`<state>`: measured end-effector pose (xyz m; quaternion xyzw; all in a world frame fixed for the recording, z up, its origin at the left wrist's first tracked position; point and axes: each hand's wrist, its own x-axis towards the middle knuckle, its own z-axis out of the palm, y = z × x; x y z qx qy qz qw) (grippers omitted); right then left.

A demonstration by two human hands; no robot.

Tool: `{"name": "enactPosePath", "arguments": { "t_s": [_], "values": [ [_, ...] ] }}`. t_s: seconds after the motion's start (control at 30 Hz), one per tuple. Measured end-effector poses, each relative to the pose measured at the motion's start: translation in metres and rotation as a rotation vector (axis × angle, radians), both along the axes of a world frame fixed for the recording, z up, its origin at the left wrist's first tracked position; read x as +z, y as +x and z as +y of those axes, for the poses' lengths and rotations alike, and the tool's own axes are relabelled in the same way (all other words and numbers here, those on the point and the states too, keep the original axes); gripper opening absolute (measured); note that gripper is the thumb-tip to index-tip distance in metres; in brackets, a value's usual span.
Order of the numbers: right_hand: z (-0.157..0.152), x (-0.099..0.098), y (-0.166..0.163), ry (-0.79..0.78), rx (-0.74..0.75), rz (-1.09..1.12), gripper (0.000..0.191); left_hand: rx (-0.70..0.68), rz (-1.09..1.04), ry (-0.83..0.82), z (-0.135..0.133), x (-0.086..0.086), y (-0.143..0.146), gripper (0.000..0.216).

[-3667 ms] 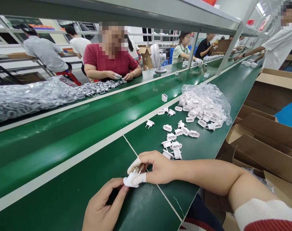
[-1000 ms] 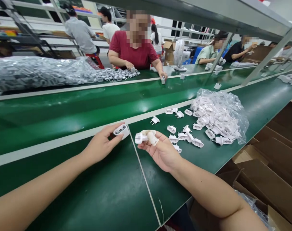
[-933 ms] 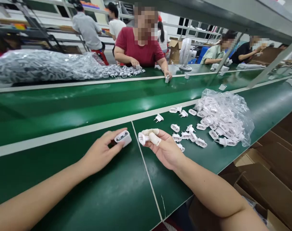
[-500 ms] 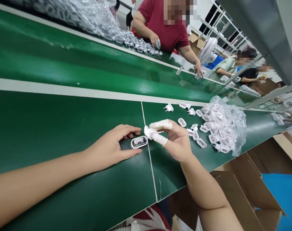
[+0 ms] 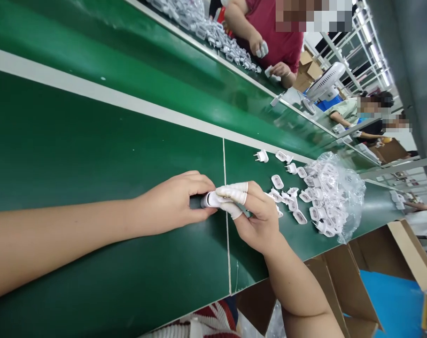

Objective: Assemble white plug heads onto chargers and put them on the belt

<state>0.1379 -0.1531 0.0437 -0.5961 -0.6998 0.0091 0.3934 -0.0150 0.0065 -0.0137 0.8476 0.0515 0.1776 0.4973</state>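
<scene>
My left hand [image 5: 178,199] lies on the green work surface, its fingers and thumb closed around a small charger housing [image 5: 203,201]. Most of that housing is hidden between them. From the other side, my right hand [image 5: 259,213], with white finger cots on thumb and fingers, grips a white plug cover [image 5: 215,200]. The cover is against the housing's end, and a dark gap shows near where they meet. Whether the two parts are fully seated I cannot tell. Right of my hands lie several loose white plug covers [image 5: 277,181], some with two pins.
A clear plastic bag [image 5: 352,188] spills more plug covers on the right. Open cardboard boxes [image 5: 350,281] stand below the table edge. Across the green belt [image 5: 135,89], a co-worker in a red shirt [image 5: 269,42] handles white parts beside a heap of them.
My right hand has brought the plug cover onto the charger housing, whose open face no longer shows. My left fingers have closed on the housing. The camera view has tilted.
</scene>
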Motion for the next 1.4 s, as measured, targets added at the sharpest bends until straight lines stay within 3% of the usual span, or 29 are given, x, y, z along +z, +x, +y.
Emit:
{"name": "enactPosePath", "arguments": {
  "t_s": [0.23,0.6,0.8,1.07,1.4],
  "values": [
    [0.0027,-0.0016,-0.0018,-0.025,-0.021,-0.062,0.036,0.003,-0.005,0.002,0.0005,0.0000,0.0013,0.020],
    [0.0040,-0.0037,-0.0042,0.119,-0.070,-0.042,0.037,-0.007,-0.011,0.000,-0.0005,-0.0028,0.0017,0.020],
    [0.0051,-0.0045,-0.0060,0.045,-0.047,-0.077,0.035,-0.026,-0.003,-0.019,0.0008,0.0002,0.0010,0.016],
    [0.0063,-0.0041,-0.0082,0.115,-0.047,-0.077,0.038,-0.034,-0.010,-0.024,-0.0001,0.0018,0.0011,0.016],
    [0.0058,-0.0044,-0.0052,0.031,-0.053,-0.151,0.038,-0.009,-0.017,-0.003,0.0001,0.0000,0.0017,0.017]
  ]
}}
